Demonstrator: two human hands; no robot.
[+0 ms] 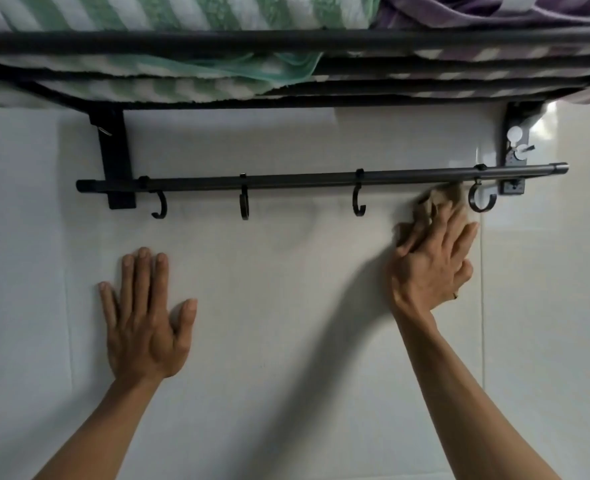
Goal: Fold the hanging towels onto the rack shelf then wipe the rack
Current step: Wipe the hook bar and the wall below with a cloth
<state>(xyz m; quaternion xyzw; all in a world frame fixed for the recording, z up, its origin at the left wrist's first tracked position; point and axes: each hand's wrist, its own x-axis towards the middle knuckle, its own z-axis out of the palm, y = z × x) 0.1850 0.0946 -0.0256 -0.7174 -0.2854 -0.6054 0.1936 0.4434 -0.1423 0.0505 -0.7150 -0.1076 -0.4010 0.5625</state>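
Observation:
A black wall rack fills the top of the view, with a shelf rail [217,39] and a lower bar [286,181] carrying several hooks. On the shelf lie a folded green-and-white striped towel [148,15] at left and a purple striped towel [494,12] at right. My right hand [432,261] grips a crumpled beige cloth [439,202] and holds it up against the underside of the lower bar, just left of the rightmost hook [482,202]. My left hand [144,320] lies flat on the white wall below the bar, fingers straight and spread.
The white tiled wall [286,306] lies behind everything. Black brackets hold the rack at left [113,157] and right [515,147]. A white suction hook [515,135] sits on the right bracket. Towel edges hang below the shelf bars.

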